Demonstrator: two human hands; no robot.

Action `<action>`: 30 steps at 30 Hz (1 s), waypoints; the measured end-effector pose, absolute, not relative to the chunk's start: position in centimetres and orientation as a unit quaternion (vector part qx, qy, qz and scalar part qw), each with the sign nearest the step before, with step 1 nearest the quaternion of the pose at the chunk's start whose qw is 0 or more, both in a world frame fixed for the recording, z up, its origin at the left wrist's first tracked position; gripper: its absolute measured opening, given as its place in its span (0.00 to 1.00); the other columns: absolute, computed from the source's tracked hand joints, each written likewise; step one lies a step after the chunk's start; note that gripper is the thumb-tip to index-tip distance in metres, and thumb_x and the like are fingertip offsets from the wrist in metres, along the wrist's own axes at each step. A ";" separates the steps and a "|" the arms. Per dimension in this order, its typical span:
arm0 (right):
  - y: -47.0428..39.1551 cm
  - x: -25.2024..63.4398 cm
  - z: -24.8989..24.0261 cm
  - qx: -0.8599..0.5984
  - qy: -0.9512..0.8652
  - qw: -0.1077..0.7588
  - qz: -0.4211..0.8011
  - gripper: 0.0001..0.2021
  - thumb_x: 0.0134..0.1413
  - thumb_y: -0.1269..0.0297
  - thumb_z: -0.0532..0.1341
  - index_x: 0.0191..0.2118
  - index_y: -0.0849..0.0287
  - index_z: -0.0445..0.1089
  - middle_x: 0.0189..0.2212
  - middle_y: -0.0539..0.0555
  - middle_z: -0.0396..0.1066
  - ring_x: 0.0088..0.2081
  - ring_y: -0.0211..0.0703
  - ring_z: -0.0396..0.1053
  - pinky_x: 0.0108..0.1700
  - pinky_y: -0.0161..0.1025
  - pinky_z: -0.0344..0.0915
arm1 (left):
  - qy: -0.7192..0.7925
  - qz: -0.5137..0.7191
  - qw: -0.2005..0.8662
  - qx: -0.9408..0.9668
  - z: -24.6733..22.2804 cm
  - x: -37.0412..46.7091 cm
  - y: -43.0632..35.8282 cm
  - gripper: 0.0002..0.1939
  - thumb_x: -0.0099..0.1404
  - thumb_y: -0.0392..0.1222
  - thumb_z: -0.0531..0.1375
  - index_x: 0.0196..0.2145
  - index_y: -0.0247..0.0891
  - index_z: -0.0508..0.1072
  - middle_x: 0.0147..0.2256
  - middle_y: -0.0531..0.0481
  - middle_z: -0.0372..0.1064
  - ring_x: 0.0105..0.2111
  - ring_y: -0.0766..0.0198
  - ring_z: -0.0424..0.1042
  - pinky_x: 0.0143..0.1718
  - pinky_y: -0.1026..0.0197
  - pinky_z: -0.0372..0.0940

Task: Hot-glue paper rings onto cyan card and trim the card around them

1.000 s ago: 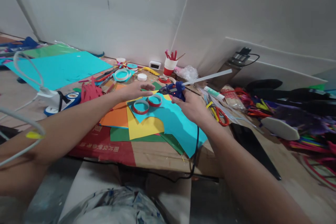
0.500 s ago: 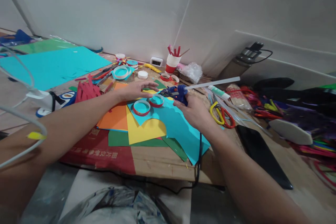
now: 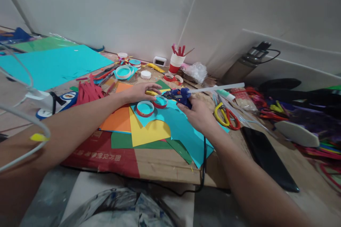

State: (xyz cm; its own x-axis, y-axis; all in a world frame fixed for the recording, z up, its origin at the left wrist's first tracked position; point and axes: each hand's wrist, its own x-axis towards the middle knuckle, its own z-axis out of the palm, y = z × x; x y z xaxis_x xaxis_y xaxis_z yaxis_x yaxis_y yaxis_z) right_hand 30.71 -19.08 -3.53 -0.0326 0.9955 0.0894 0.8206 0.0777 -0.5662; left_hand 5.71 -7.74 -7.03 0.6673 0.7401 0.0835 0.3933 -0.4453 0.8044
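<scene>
My right hand (image 3: 196, 111) is wrapped round a blue glue gun (image 3: 179, 95) with a long white glue stick (image 3: 217, 88) out of its back. The gun's nozzle points left, over a red-edged ring (image 3: 160, 101) on blue paper (image 3: 183, 127). My left hand (image 3: 141, 92) hovers just left of the nozzle, fingers apart, with nothing visible in it. A second red and white ring (image 3: 145, 109) lies nearer to me on the blue paper. Yellow paper (image 3: 149, 133) and orange paper (image 3: 115, 118) lie beneath and beside it.
Scissors (image 3: 226, 115) and a black phone (image 3: 269, 159) lie to the right. A red and white cup (image 3: 177, 60) of sticks stands at the back, with a bottle (image 3: 247, 62) farther right. White cables (image 3: 23, 115) cross the left side. Red paper strips (image 3: 87, 92) lie beyond my left forearm.
The glue gun in my right hand has tilted slightly, with its glue stick lower at the back. The whole view has shifted a little. My left hand stays near the nozzle.
</scene>
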 end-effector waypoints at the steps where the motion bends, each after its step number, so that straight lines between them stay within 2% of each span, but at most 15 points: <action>1: -19.1 30.7 -3.5 -0.651 -0.697 0.239 0.183 0.16 0.64 0.62 0.60 0.54 0.62 0.74 0.49 0.64 0.78 0.50 0.59 0.75 0.49 0.48 0.66 | 0.343 0.219 0.399 0.822 -7.1 5.7 -7.7 0.32 0.63 0.46 0.68 0.62 0.38 0.69 0.58 0.38 0.74 0.57 0.51 0.75 0.56 0.50 0.70; 5: -19.2 30.6 -3.3 -0.651 -0.698 0.241 0.177 0.15 0.64 0.63 0.60 0.52 0.62 0.74 0.47 0.64 0.79 0.48 0.58 0.75 0.48 0.47 0.66 | 0.344 0.216 0.406 0.819 -7.1 5.6 -7.5 0.35 0.61 0.48 0.70 0.63 0.38 0.68 0.60 0.37 0.73 0.59 0.50 0.73 0.57 0.49 0.69; 10: -19.2 30.5 -3.5 -0.648 -0.695 0.254 0.179 0.12 0.63 0.63 0.60 0.49 0.60 0.75 0.44 0.62 0.80 0.46 0.56 0.76 0.45 0.45 0.67 | 0.354 0.213 0.382 0.827 -6.9 5.6 -7.6 0.33 0.60 0.49 0.70 0.61 0.38 0.70 0.57 0.39 0.76 0.58 0.50 0.74 0.59 0.48 0.68; 17: -19.2 30.4 -3.9 -0.643 -0.697 0.255 0.189 0.13 0.63 0.63 0.60 0.50 0.61 0.74 0.46 0.63 0.80 0.48 0.58 0.76 0.47 0.47 0.67 | 0.345 0.212 0.426 0.809 -6.8 5.4 -7.8 0.35 0.61 0.49 0.70 0.63 0.41 0.68 0.60 0.40 0.73 0.58 0.50 0.74 0.58 0.48 0.70; 24: -19.1 30.2 -4.0 -0.647 -0.695 0.248 0.193 0.15 0.64 0.64 0.60 0.54 0.62 0.73 0.49 0.64 0.79 0.50 0.59 0.76 0.48 0.48 0.68 | 0.360 0.208 0.406 0.814 -6.8 5.5 -7.9 0.33 0.61 0.47 0.69 0.62 0.40 0.69 0.58 0.41 0.75 0.54 0.52 0.77 0.57 0.49 0.71; 30: -18.7 30.0 -4.6 -0.624 -0.714 0.255 0.187 0.13 0.64 0.63 0.60 0.51 0.59 0.74 0.49 0.63 0.79 0.51 0.58 0.76 0.50 0.48 0.69 | 0.361 0.200 0.382 0.827 -6.6 5.7 -7.9 0.33 0.61 0.48 0.69 0.61 0.39 0.70 0.56 0.42 0.76 0.56 0.51 0.75 0.59 0.49 0.68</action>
State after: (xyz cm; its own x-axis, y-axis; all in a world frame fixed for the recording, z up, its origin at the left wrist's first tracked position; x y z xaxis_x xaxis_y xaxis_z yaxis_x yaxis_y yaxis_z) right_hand 29.96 -18.73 -4.63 -0.0905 0.9872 0.1313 0.7959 0.1509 -0.5863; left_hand 5.69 -7.90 -6.61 0.6589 0.7503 0.0542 0.4445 -0.4465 0.7765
